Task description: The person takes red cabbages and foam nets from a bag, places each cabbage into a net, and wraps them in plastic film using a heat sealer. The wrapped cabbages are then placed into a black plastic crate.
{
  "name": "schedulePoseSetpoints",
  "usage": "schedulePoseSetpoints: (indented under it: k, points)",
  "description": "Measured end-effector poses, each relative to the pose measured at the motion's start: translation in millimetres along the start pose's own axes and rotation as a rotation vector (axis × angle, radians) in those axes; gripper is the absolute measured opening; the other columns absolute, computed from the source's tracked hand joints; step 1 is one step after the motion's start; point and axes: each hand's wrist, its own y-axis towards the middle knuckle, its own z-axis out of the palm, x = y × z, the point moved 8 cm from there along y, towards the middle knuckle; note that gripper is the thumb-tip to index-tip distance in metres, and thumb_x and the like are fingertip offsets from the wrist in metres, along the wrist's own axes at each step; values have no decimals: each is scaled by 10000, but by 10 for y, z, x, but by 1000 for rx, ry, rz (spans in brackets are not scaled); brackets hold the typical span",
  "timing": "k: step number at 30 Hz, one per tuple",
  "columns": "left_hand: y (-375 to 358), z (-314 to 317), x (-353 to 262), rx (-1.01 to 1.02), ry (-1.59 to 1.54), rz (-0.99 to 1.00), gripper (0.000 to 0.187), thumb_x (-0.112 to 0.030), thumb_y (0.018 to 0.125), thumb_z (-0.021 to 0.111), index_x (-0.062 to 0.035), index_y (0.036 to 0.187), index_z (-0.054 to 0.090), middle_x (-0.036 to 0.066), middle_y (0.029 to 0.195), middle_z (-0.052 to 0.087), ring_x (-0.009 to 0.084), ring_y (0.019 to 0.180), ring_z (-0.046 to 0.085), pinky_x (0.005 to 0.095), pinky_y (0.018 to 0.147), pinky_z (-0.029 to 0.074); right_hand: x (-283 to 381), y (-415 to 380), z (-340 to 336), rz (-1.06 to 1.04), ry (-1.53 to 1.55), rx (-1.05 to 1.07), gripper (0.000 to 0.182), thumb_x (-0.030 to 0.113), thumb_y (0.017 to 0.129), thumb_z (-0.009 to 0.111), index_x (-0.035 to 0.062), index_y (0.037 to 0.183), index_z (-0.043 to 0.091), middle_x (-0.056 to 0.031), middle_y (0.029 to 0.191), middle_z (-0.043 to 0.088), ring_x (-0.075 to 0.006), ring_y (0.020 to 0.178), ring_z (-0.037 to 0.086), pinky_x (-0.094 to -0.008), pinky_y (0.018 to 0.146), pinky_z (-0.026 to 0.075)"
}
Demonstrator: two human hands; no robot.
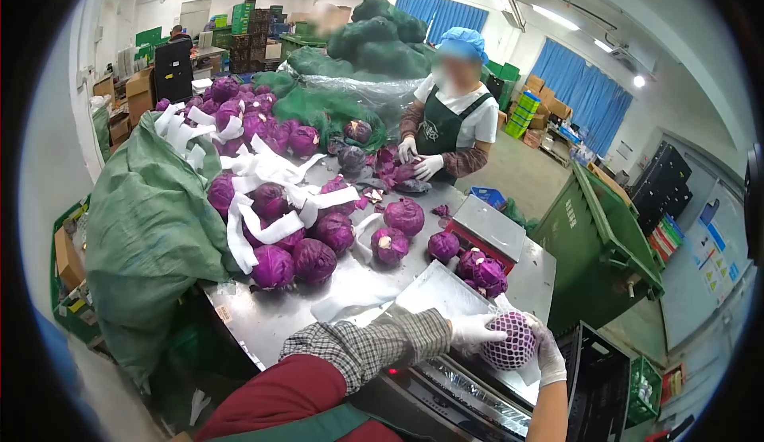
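A purple cabbage in a white foam net (pixel 508 345) is held between my two gloved hands at the table's front right. My left hand (pixel 475 332) presses against its left side, fingers closed on it. Around its right side curls my right hand (pixel 549 354). Just behind them, bare purple cabbages (pixel 482 272) lie beside a scale with a flat metal plate (pixel 489 225). Below my hands is a wrapping machine (pixel 446 398) with clear film.
Many purple cabbages (pixel 315 261) and white foam nets (pixel 274 229) cover the metal table (pixel 263 315). A green sack (pixel 147 235) stands left. Across the table, a co-worker (pixel 450 116) handles cabbage leaves. Right are a green bin (pixel 585 243) and black crate (pixel 597 378).
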Motion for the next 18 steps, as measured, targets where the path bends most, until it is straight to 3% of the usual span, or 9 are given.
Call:
schedulePoseSetpoints:
  k: [2, 3, 7, 10, 11, 13, 14, 16, 18]
  points:
    - [-171, 121, -329, -106, 266, 38, 652, -409, 804, 606, 44, 1237, 426, 174, 1124, 559, 243, 1020, 546, 347, 907, 428, 83, -133, 180, 52, 163, 3, 490, 307, 825, 598, 3, 1195, 490, -87, 1136, 568, -178, 1036, 536, -313, 916, 409]
    - [-351, 179, -432, -174, 329, -84, 584, -404, 814, 596, 31, 1187, 484, 143, 1028, 606, 214, 931, 586, 325, 825, 470, 86, -245, 286, 102, 258, 11, 491, 297, 826, 600, -1, 1198, 483, -85, 1133, 572, -185, 1026, 547, -313, 902, 427]
    - [-381, 93, -358, -160, 425, 91, 592, -433, 808, 593, 28, 1169, 501, 138, 989, 613, 193, 894, 583, 304, 784, 468, -46, -120, 66, 10, -8, 48, 482, 339, 851, 554, 4, 1191, 490, -83, 1161, 555, -178, 1056, 521, -312, 933, 390]
    - [-375, -7, -286, -168, 533, 89, 618, -460, 800, 589, 41, 1154, 511, 139, 944, 623, 197, 858, 580, 296, 777, 460, -43, -114, -314, 51, -235, -166, 500, 365, 863, 519, 5, 1207, 480, -88, 1165, 548, -177, 1052, 517, -315, 924, 383]
    - [-424, -121, -375, -268, 764, 117, 621, -472, 788, 594, 54, 1112, 536, 166, 906, 628, 217, 851, 590, 304, 782, 459, 52, -228, -330, 89, -261, -179, 516, 377, 863, 503, 8, 1221, 471, -96, 1163, 546, -180, 1028, 528, -319, 876, 409]
    - [-712, -277, -515, -299, 658, 27, 681, -543, 764, 555, 49, 1101, 549, 225, 986, 613, 295, 959, 580, 353, 840, 440, 285, -543, -312, -2, -412, -189, 601, 437, 821, 561, 4, 1227, 471, -105, 1120, 569, -185, 1002, 543, -320, 841, 433]
    - [-910, -390, -708, -348, 792, 71, 628, -526, 767, 563, 17, 1083, 573, 211, 982, 618, 290, 949, 587, 356, 829, 448, 416, -760, -305, -15, -536, -243, 655, 477, 792, 600, -7, 1217, 481, -116, 1111, 573, -189, 1003, 544, -314, 857, 429]
    - [-1013, -747, -412, -409, 974, 138, 515, -492, 782, 568, -57, 1054, 613, 164, 980, 630, 289, 897, 608, 357, 784, 472, 532, -1210, -289, -94, -664, -303, 531, 389, 818, 606, -26, 1142, 535, -90, 1011, 608, -147, 928, 552, -259, 793, 431]
    - [-1446, -747, -461, -396, 984, -89, 519, -452, 797, 565, 11, 1028, 612, 156, 894, 651, 234, 827, 630, 323, 744, 490, 356, -1615, -411, -7, -859, -385, 423, 332, 825, 605, -29, 1044, 586, -113, 955, 620, -132, 880, 562, -246, 758, 434]
